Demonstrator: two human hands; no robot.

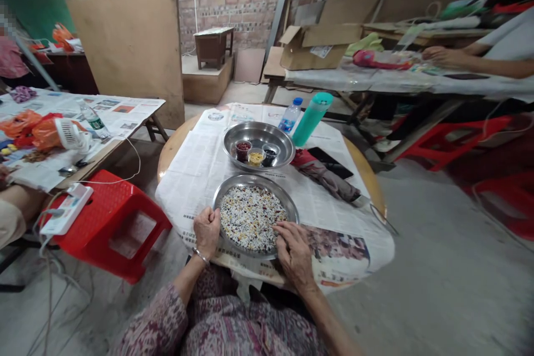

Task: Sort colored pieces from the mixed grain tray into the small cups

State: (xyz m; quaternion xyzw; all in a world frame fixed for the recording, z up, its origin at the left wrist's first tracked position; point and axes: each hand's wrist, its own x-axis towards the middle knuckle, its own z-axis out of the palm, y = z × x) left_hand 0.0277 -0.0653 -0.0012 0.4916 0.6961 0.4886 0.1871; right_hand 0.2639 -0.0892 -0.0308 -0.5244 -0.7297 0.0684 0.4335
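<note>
Patterned clothing (246,325) fronts the plate (252,179), bowl (258,132) and bottles (312,119) beyond.

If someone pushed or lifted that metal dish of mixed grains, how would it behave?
The shiny metal dish would probably stay stiff rather than bend. Its loose mixed grains would likely shift, perhaps spill, if tilted. Being broad and low, it seems apt to slide over the newspaper rather than tip.
</note>
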